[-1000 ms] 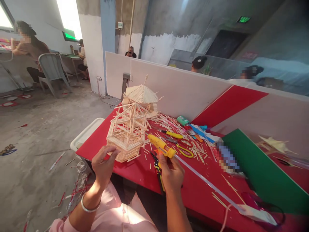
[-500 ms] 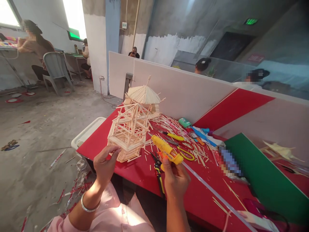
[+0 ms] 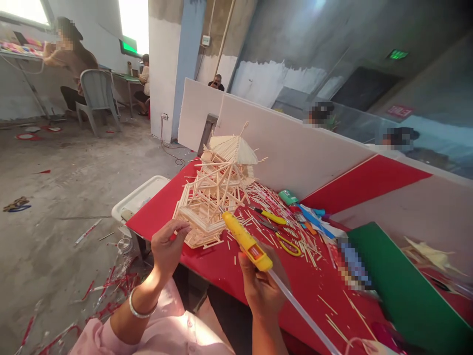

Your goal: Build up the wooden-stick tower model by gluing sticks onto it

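My right hand (image 3: 263,286) is wrapped round a yellow hot glue gun (image 3: 246,240), a long clear glue stick (image 3: 301,308) trailing from its back end. The gun's nozzle points up and left, close to the near side of a pavilion model built of thin wooden sticks (image 3: 207,212). At the model's near left edge, my left hand (image 3: 169,246) has thumb and fingers pinched together; what lies between the fingertips is too small to make out. Behind the open stick frame stands a second part with a slatted stick roof (image 3: 234,149).
On the red tabletop (image 3: 207,261) lie yellow-handled scissors (image 3: 288,244), yellow-handled pliers (image 3: 273,217) and many loose sticks (image 3: 264,195). A green board (image 3: 402,276) leans at right, and a white partition (image 3: 273,143) runs along the back. Other people sit farther off.
The glue gun has tilted more steeply, its nozzle now nearer the stick model. The black-and-yellow cutters beside my right hand no longer show. My left hand keeps its pinch, and the whole view has shifted slightly.
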`<state>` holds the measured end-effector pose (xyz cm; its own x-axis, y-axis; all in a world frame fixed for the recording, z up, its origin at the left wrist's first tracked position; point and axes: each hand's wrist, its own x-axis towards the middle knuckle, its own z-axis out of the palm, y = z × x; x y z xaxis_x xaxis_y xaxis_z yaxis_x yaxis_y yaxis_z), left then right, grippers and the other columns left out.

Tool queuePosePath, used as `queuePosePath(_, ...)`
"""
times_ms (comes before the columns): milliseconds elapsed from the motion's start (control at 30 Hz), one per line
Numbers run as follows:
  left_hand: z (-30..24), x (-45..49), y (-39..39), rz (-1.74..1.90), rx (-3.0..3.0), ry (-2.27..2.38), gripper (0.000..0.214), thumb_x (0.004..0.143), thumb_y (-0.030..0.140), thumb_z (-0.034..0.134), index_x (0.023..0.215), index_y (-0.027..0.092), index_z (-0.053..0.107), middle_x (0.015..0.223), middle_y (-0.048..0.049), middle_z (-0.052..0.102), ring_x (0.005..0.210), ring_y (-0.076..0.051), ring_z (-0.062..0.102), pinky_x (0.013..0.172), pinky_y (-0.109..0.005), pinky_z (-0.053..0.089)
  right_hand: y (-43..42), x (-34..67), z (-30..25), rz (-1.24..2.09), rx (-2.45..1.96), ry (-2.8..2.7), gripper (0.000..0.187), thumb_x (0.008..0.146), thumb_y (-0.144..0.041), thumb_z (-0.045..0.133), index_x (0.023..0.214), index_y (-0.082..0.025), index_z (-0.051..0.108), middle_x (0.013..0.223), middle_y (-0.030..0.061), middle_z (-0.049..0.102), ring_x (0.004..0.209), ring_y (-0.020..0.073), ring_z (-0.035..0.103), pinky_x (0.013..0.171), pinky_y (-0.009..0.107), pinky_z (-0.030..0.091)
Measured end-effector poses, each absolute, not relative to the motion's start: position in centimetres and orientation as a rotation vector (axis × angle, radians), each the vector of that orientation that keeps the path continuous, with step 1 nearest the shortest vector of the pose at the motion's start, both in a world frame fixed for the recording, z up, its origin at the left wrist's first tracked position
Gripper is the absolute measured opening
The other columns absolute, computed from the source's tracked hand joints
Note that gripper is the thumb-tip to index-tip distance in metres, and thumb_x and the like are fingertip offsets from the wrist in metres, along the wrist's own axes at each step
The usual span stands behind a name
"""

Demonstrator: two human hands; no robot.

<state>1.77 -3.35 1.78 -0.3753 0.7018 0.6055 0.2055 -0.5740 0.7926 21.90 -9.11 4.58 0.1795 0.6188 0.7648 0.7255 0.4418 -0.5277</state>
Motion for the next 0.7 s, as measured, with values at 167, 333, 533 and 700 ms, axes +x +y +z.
queuePosePath(167, 2.3, 1.5, -3.1, 2.01, 1.488, 1.177, 0.013, 0.084, 0.02, 0.069, 0.072, 0.017, 0.066, 0.067, 0.0009, 0.067, 0.062, -0.011, 0.062, 0.061, -0.021, 0.05, -8.3, 18.9, 8.6, -0.486, -1.177, -1.731, 0.042, 0.085, -0.017, 0.068, 0.126, -0.027, 0.064, 0.102, 0.0068, 0.072, 0.088, 0.0177, 0.07, 0.076, 0.027, 0.057)
queuePosePath(333, 3.3, 1.0, -2.4, 2.046, 1.551, 1.097, 0.014, 0.085, 0.021, 0.069, 0.072, 0.018, 0.065, 0.066, 0.0021, 0.065, 0.061, -0.009, 0.059, 0.061, -0.02, 0.049, -8.6, 17.0, 11.8, -0.759, -1.305, -1.812, 0.036, 0.089, -0.021, 0.065, 0.125, -0.022, 0.065, 0.102, 0.0067, 0.073, 0.088, 0.017, 0.07, 0.078, 0.027, 0.055)
queuePosePath(533, 2.6, 1.1, -1.9, 2.058, 1.518, 1.018, 0.007, 0.087, 0.017, 0.066, 0.092, 0.019, 0.071, 0.08, -0.0023, 0.074, 0.07, -0.012, 0.068, 0.067, -0.023, 0.055, -7.0, 16.0, 14.7, -1.081, -1.321, -1.843, 0.028, 0.09, -0.026, 0.066, 0.116, -0.017, 0.07, 0.097, 0.0064, 0.075, 0.081, 0.0159, 0.071, 0.07, 0.026, 0.053)
queuePosePath(700, 1.7, 0.8, -1.5, 2.006, 1.6, 0.918, 0.013, 0.089, 0.014, 0.061, 0.096, 0.019, 0.072, 0.083, -0.0038, 0.075, 0.074, -0.014, 0.071, 0.069, -0.024, 0.056, -5.6, 16.0, 16.3, -1.165, -1.323, -1.8, 0.031, 0.088, -0.028, 0.069, 0.117, -0.018, 0.07, 0.099, 0.0073, 0.075, 0.083, 0.0189, 0.072, 0.071, 0.028, 0.055)
